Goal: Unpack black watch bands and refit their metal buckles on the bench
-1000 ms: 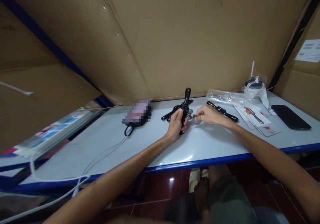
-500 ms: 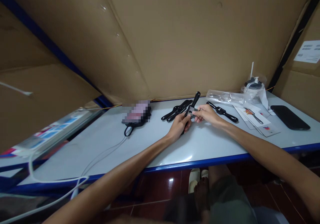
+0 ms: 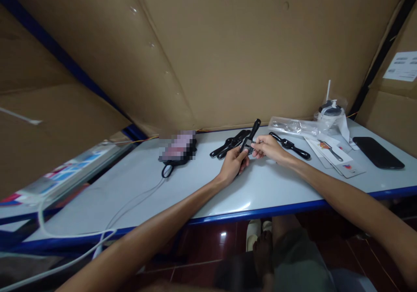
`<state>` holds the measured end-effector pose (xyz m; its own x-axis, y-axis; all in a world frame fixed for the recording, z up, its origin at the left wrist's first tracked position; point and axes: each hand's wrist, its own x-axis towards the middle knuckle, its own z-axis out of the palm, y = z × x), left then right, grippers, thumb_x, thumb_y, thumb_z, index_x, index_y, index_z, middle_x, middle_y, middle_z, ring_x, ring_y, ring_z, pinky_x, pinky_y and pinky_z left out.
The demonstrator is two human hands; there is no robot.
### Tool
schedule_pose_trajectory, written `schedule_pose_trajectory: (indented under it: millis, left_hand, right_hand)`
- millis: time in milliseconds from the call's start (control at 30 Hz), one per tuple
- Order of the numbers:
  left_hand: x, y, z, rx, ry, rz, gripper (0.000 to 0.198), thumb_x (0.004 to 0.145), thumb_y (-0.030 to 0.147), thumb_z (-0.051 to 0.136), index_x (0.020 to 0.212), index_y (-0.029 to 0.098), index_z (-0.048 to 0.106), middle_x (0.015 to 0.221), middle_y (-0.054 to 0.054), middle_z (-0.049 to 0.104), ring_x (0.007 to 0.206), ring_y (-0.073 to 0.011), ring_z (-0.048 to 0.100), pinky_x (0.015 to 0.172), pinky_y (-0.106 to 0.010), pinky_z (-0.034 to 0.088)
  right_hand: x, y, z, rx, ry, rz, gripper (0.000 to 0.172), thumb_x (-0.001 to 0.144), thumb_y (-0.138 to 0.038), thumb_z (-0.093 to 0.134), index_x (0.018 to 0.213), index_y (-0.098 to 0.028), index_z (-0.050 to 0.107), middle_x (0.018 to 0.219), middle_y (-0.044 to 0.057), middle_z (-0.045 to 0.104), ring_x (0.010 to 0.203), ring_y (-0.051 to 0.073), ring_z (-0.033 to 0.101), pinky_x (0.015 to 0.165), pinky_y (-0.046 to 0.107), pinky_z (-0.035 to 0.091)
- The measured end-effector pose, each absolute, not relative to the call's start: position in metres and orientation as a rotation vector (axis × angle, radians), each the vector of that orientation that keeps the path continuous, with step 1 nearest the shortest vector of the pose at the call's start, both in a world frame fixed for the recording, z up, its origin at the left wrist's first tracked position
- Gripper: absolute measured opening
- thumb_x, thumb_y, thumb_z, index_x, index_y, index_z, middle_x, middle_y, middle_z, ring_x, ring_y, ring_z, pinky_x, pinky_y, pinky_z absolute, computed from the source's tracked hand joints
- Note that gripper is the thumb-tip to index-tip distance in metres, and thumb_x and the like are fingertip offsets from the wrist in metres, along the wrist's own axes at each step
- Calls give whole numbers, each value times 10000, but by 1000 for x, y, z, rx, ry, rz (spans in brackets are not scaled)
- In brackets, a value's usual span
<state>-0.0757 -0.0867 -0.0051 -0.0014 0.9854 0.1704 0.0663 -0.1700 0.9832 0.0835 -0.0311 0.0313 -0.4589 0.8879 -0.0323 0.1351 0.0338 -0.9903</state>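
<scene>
My left hand is closed around the lower part of a black spokeshave, which slants up and away over the table. My right hand is closed too, its thumb and fingers pinching at the grey metal plate in the tool's middle. What exactly sits between those fingertips is too small to make out. Just behind my left hand, more black spokeshaves lie overlapping. Another single spokeshave rests on the table to the right, beyond my right hand.
Printed cards, a clear plastic wrapper and a lidded cup with a straw occupy the right side. A black phone lies farther right. Leftward sits a blurred-out device with a cable. Cardboard walls the back.
Both hands stay almost in place on the spokeshave. My right fingers have shifted slightly at the middle plate, and the tool has turned very little.
</scene>
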Motion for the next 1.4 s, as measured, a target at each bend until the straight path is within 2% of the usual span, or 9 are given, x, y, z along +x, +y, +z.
schedule_pose_trajectory:
  millis: [367, 600, 800, 967, 1200, 1400]
  left_hand:
    - [-75, -89, -3, 1317, 1168, 1365, 433, 832, 561, 712, 719, 198, 506, 539, 36, 554, 358, -55, 374, 315, -182, 262]
    - [-74, -90, -1, 1317, 1164, 1351, 431, 841, 583, 710, 787, 208, 505, 537, 50, 570, 353, -65, 414, 334, -177, 286]
    - [-75, -89, -2, 1397, 1146, 1278, 455, 841, 618, 702, 809, 200, 525, 498, 79, 500, 321, -51, 344, 318, -184, 254]
    - [-76, -89, -3, 1439, 1142, 1264, 431, 857, 588, 693, 790, 196, 528, 492, 70, 503, 322, -50, 346, 321, -186, 255]
    - [-75, -90, -2, 1378, 1156, 1289, 404, 856, 561, 698, 796, 196, 537, 495, 71, 506, 324, -52, 345, 323, -184, 259]
    - [-75, -89, -2, 1332, 1172, 1322, 404, 840, 566, 697, 829, 187, 556, 495, 71, 495, 326, -59, 332, 321, -200, 244]
  right_hand:
    - [89, -32, 39, -1133, -1677, 1457, 282, 953, -134, 643, 700, -189, 531, 592, 22, 688, 502, 115, 601, 481, 212, 444]
    - [92, -31, 39, -1117, -1674, 1472, 272, 958, -151, 650, 719, -195, 527, 599, 20, 688, 506, 120, 605, 459, 211, 445]
    - [88, -28, 32, -1106, -1679, 1501, 289, 947, -209, 697, 715, -199, 524, 584, 13, 691, 495, 120, 613, 445, 204, 458]
    - [86, -29, 29, -1088, -1704, 1475, 274, 958, -164, 665, 715, -192, 542, 601, 6, 688, 509, 113, 615, 450, 200, 470]
    - [86, -30, 33, -1110, -1725, 1458, 288, 928, -188, 701, 697, -197, 529, 617, 15, 684, 513, 118, 600, 453, 210, 456]
    - [95, -21, 40, -1089, -1591, 1335, 202, 900, -147, 662, 752, -203, 536, 715, 7, 675, 650, 144, 657, 563, 234, 528]
